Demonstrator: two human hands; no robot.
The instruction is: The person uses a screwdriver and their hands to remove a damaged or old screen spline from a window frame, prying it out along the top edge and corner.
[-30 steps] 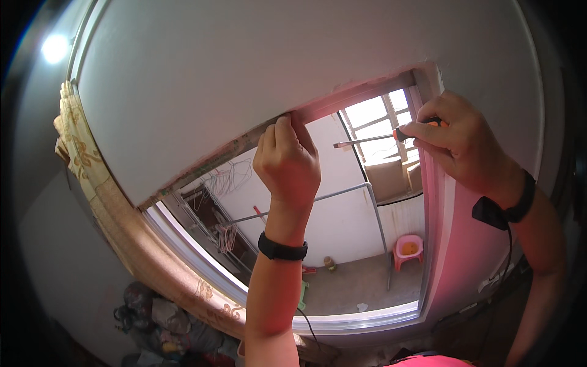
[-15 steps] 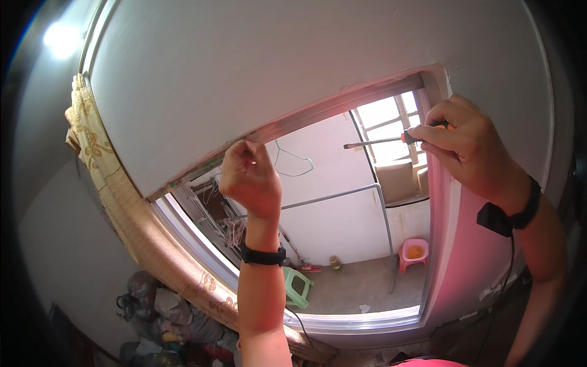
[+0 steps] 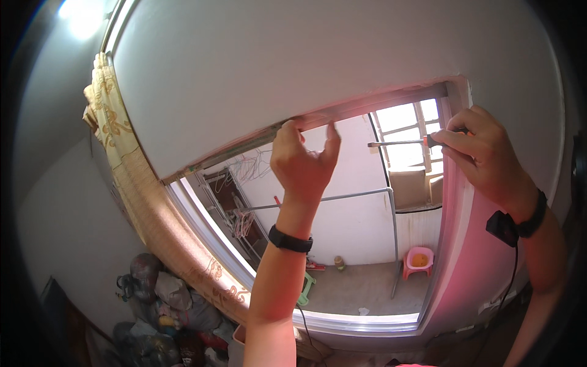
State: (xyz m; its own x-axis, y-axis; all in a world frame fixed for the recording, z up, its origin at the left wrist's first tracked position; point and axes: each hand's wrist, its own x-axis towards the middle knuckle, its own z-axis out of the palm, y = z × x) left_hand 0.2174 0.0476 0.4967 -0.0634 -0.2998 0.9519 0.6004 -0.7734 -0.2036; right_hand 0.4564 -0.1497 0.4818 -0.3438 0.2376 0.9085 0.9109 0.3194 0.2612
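My left hand [image 3: 301,162] is raised to the top edge of the window opening [image 3: 367,108], thumb spread away from the curled fingers. Its fingertips are at the lintel and seem to touch it; nothing shows between them. A flat-blade screwdriver [image 3: 400,143] with a black and orange handle is gripped in my right hand [image 3: 480,150], its shaft pointing left across the opening. That hand hovers by the upper right corner of the frame. A black band circles each wrist, and a small black box with a cable [image 3: 502,228] hangs at the right one.
A patterned yellow curtain [image 3: 156,202] hangs along the left side. Filled bags [image 3: 174,290] are heaped below it. Beyond the opening are clothes hangers [image 3: 247,166], a metal rail [image 3: 354,195], a pink child's chair [image 3: 419,262] and a green stool [image 3: 307,289].
My left hand has shifted right along the lintel, and its closed fingers have spread apart. My right hand still holds the screwdriver in much the same pose. The view has shifted slightly.
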